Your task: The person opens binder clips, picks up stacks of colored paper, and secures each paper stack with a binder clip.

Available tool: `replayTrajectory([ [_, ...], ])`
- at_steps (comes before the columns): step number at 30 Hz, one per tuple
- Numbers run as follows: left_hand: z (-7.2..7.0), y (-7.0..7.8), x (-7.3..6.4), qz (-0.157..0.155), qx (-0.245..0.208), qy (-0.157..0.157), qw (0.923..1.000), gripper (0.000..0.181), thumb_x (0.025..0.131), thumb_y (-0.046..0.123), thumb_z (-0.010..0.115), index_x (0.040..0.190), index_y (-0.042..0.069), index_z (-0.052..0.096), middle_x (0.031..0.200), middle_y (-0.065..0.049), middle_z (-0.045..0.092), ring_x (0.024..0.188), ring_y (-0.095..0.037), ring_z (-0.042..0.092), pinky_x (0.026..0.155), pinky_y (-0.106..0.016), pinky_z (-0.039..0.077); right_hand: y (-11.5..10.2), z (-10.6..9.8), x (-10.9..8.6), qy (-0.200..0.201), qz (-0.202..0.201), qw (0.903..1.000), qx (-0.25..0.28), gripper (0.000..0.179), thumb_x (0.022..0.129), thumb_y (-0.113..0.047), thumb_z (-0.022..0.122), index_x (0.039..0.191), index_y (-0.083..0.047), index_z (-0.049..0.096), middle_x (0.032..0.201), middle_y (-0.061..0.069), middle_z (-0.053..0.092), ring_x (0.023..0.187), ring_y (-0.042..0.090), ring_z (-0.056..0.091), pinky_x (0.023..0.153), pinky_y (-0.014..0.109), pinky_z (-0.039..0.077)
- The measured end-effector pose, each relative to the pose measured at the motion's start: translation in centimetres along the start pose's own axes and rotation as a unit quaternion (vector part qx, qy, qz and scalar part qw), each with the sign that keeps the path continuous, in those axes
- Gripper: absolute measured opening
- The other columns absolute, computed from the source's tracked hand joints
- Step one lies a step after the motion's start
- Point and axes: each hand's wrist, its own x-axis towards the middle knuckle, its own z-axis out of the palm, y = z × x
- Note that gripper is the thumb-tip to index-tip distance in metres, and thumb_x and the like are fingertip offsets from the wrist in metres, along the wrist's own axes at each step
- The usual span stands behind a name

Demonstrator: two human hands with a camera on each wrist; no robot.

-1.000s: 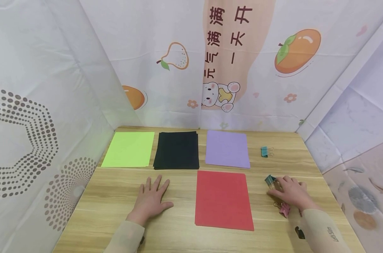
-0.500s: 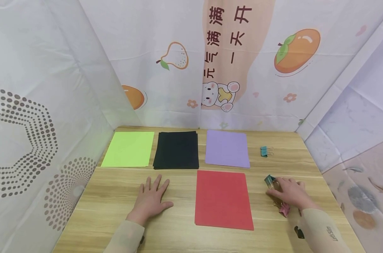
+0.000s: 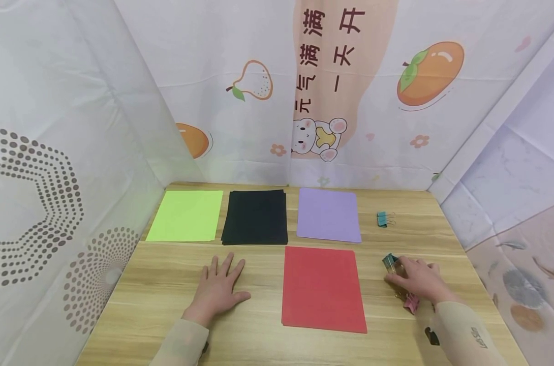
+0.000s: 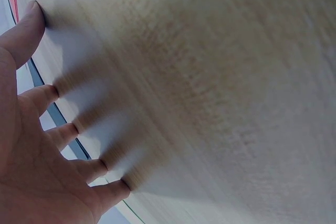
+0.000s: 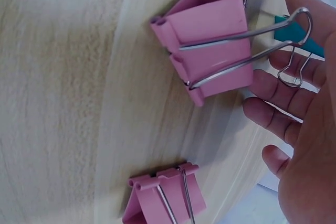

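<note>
My left hand (image 3: 217,291) rests on the wooden table with its fingers spread, holding nothing. On the right, my right hand (image 3: 421,278) lies relaxed beside a teal binder clip (image 3: 389,261), whose wire handle reaches between thumb and fingers. The right wrist view has that teal clip (image 5: 299,34) behind the parted thumb and fingers; no firm grip shows. A large pink binder clip (image 5: 215,45) stands close to the fingers there, and another pink binder clip (image 5: 168,192) sits lower down. From above, one pink clip (image 3: 411,303) shows beside the right wrist.
Yellow-green (image 3: 185,216), black (image 3: 255,217) and purple paper (image 3: 329,215) lie along the back, with red paper (image 3: 322,290) in front. Another teal clip (image 3: 382,219) lies at the back right, a black clip (image 3: 431,336) by the right sleeve. A printed curtain (image 3: 258,168) hangs behind.
</note>
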Motion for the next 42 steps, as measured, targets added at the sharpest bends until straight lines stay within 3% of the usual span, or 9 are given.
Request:
replayTrajectory([
  [14,-0.1,0.1,0.0,-0.001,-0.001,-0.002,1.0,0.087,0.087,0.063,0.069,0.158,0.02,0.041,0.167,-0.018,0.025,0.15,-0.058,0.016,0.115,-0.075,0.018,0.2,0.5,0.3,0.001,-0.005,1.0,0.0,0.058,0.091,-0.056,0.069,0.11,-0.002,0.06,0.089,0.003,0.07,0.086,0.031,0.062,0.074,0.051,0.033],
  [21,-0.1,0.1,-0.1,-0.001,0.0,-0.003,1.0,0.087,0.088,0.062,0.069,0.158,0.02,0.041,0.167,-0.018,0.025,0.15,-0.057,0.016,0.115,-0.075,0.018,0.1,0.7,0.4,0.009,-0.008,0.9999,0.009,0.048,0.091,-0.049,0.072,0.103,-0.004,0.063,0.089,0.003,0.071,0.083,0.025,0.065,0.075,0.051,0.034],
  [28,-0.1,0.1,-0.1,0.0,0.003,0.0,1.0,0.086,0.088,0.063,0.069,0.158,0.02,0.042,0.167,-0.018,0.026,0.149,-0.058,0.017,0.114,-0.075,0.018,-0.1,0.6,0.6,0.011,-0.01,0.9998,0.011,0.044,0.093,-0.044,0.071,0.103,-0.002,0.064,0.094,0.008,0.073,0.089,0.03,0.068,0.079,0.057,0.034],
  [42,0.2,0.0,0.0,-0.001,0.001,0.008,1.0,0.087,0.087,0.065,0.068,0.158,0.021,0.042,0.167,-0.017,0.026,0.15,-0.057,0.017,0.115,-0.074,0.017,-0.2,1.0,0.6,0.016,-0.03,0.9994,-0.007,0.028,0.095,-0.036,0.069,0.097,-0.009,0.062,0.088,0.0,0.07,0.085,0.026,0.067,0.08,0.06,0.036],
])
